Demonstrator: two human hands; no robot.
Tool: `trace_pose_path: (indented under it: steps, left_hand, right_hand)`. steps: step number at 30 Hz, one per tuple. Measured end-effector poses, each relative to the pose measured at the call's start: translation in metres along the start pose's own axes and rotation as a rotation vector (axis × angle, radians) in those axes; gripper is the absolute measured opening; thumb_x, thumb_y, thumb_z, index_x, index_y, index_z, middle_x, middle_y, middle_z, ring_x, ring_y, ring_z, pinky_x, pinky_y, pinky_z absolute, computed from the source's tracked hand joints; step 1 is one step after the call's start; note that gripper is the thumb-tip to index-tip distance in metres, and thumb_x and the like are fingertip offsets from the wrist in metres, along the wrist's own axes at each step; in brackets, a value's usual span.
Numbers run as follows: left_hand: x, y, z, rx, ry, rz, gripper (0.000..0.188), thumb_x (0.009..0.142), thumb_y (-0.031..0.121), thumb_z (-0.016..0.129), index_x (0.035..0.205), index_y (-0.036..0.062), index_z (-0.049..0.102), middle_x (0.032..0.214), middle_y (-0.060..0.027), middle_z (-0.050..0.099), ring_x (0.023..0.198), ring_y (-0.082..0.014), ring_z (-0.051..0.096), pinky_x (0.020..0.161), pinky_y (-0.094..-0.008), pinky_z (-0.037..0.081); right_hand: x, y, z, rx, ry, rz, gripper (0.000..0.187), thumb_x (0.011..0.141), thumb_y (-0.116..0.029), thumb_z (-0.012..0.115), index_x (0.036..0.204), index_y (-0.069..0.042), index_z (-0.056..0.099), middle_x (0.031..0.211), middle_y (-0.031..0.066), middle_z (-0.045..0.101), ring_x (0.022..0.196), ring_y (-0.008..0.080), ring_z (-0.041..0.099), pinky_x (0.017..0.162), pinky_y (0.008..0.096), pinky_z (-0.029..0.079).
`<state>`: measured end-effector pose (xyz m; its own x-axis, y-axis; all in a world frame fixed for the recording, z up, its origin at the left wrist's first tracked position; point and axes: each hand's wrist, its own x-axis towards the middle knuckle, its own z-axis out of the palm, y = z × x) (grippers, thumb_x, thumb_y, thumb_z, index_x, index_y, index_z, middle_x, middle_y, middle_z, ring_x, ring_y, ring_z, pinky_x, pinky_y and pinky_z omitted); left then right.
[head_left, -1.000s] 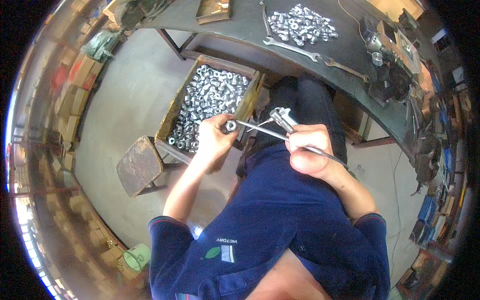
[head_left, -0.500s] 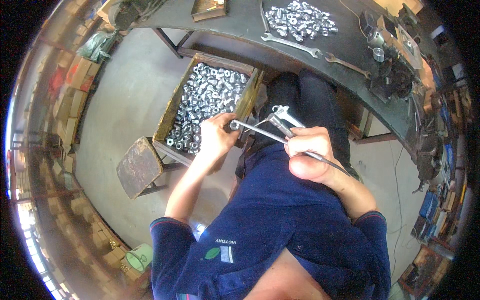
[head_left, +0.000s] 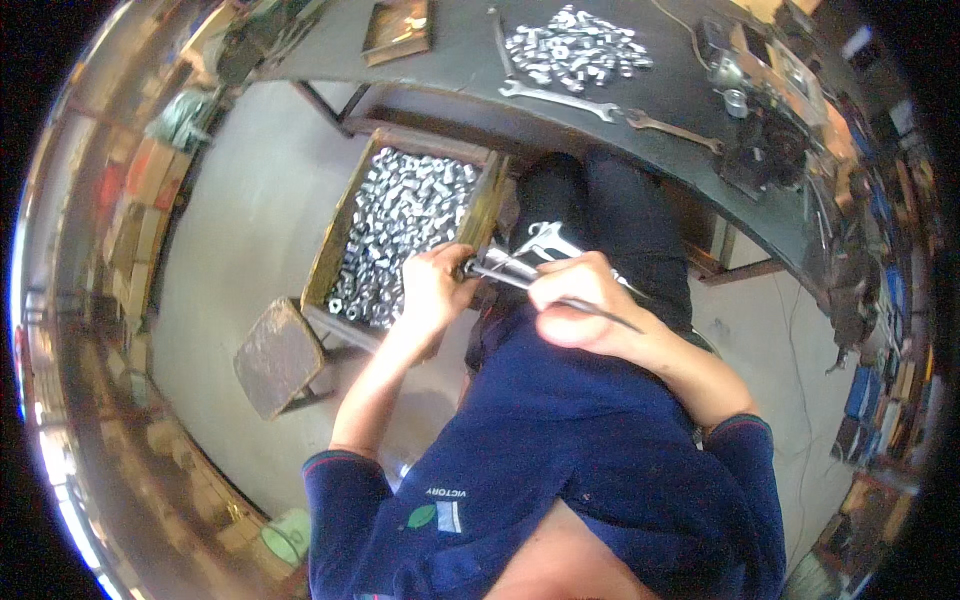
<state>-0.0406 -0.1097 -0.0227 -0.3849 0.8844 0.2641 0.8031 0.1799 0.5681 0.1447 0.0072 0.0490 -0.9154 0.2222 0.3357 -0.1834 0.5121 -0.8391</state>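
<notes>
My left hand (head_left: 432, 287) is closed round a small metal nut (head_left: 467, 268), beside the right wall of a wooden box. My right hand (head_left: 588, 300) grips a thin dark-ended metal rod (head_left: 508, 278), whose far tip meets the nut; whether it is inside the hole I cannot tell. The same hand also holds a silver tool (head_left: 552, 240) that looks like an air blow gun, its thin nozzle pointing toward my left hand. Fingers hide most of the nut and the tool's lower part. Many shiny metal nuts (head_left: 410, 210) fill the wooden box (head_left: 340, 215).
A dark workbench (head_left: 460, 60) carries a pile of metal fittings (head_left: 575, 50), a silver spanner (head_left: 560, 100), a brownish spanner (head_left: 672, 130) and a small tray (head_left: 372, 30). A worn stool (head_left: 280, 358) stands left of the box. Shelves with boxes line the left side.
My right hand has moved left, closer to my left hand, taking the rod and the silver tool with it. My left hand still grips the nut. The whole view has shifted slightly.
</notes>
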Motion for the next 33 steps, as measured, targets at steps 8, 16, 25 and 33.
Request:
trace_pose_path:
  steps: [8,16,25,33]
  left_hand:
    - [0.041,0.011,0.026,-0.13,-0.02,0.157,0.028,0.06,0.01,0.073,0.086,0.004,0.067,0.077,-0.0134,0.067,0.069,-0.0273,0.067,0.062,-0.033,0.052]
    - [0.207,0.033,0.058,0.117,-0.045,0.226,0.035,0.064,0.019,0.069,0.095,0.0021,0.067,0.074,-0.0195,0.065,0.07,-0.03,0.066,0.062,-0.0379,0.051]
    - [0.279,0.034,0.043,-0.92,-0.136,-0.009,0.054,0.08,0.001,0.061,0.128,-0.0096,0.04,0.099,-0.0211,0.064,0.07,-0.019,0.066,0.067,-0.0255,0.052]
    - [0.13,-0.084,-0.055,0.075,-0.4,0.039,0.039,0.075,0.018,0.064,0.11,0.0003,0.061,0.088,-0.0167,0.067,0.083,-0.0266,0.065,0.075,-0.0364,0.05]
  right_hand:
    - [-0.001,0.032,-0.008,-0.299,0.066,-0.164,0.02,0.065,-0.014,0.066,0.061,-0.009,0.047,0.062,0.0077,0.05,0.052,0.0294,0.053,0.047,0.0403,0.043]
    - [-0.022,0.01,-0.066,-0.39,0.273,-0.072,0.011,0.063,-0.007,0.066,0.067,-0.007,0.056,0.061,0.0108,0.048,0.052,0.0284,0.052,0.045,0.0369,0.039]
    - [-0.033,0.034,-0.057,-0.196,0.351,0.087,0.012,0.063,0.001,0.063,0.067,-0.006,0.054,0.062,0.0069,0.049,0.052,0.019,0.05,0.046,0.0286,0.037]
    - [-0.024,0.029,-0.037,-0.171,0.229,0.075,0.014,0.062,-0.007,0.06,0.059,-0.005,0.046,0.06,0.0105,0.046,0.05,0.026,0.047,0.046,0.0349,0.034]
